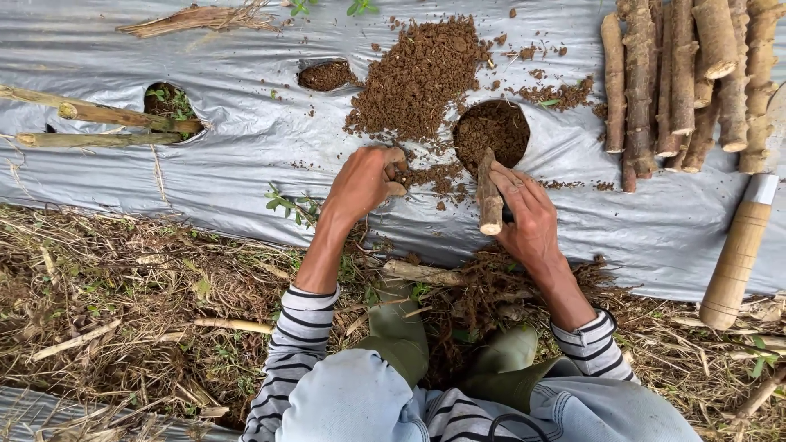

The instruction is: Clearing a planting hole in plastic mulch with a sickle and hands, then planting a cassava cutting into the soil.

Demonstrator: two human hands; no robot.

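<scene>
Because the silver plastic mulch sheet covers the whole bed, soil shows only through cut holes, and the dug-out earth sits heaped in a soil pile just beside the open hole. A stack of stem cuttings lies on the sheet to the right, near a wooden tool handle. The right hand grips one cutting, tilted with its far end at the hole's rim. The left hand, fingers curled, presses into loose soil beside it.

Soft, even daylight, faint shadows, mild sheen on the plastic sheet, sharp focus throughout.
</scene>
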